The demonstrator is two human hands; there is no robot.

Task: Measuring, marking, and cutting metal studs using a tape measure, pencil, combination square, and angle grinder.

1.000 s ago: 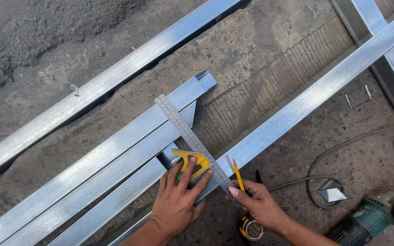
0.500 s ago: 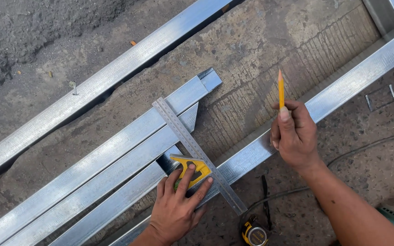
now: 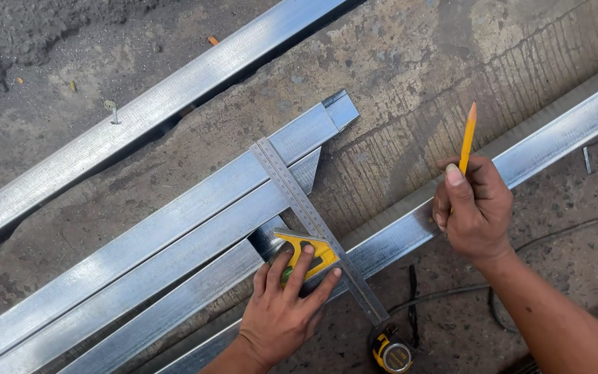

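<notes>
Square pinned, pencil lifted
Left hand [image 3: 279, 315] pressed flat, fingers spread, on square [image 3: 306, 253] to keep its blade across the tubes [image 3: 174, 235]; right hand [image 3: 475, 208] closed its grip on pencil [image 3: 467, 138], tip up, above the rail [image 3: 562, 131]

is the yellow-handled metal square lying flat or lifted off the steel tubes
Flat: the yellow-handled metal square has its ruler blade across the steel tubes, pressed down by the left hand.

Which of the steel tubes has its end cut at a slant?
The middle steel tube of the bundle: its end beside the square's ruler blade tapers to a point, while the upper tube next to it ends square and open.
</notes>
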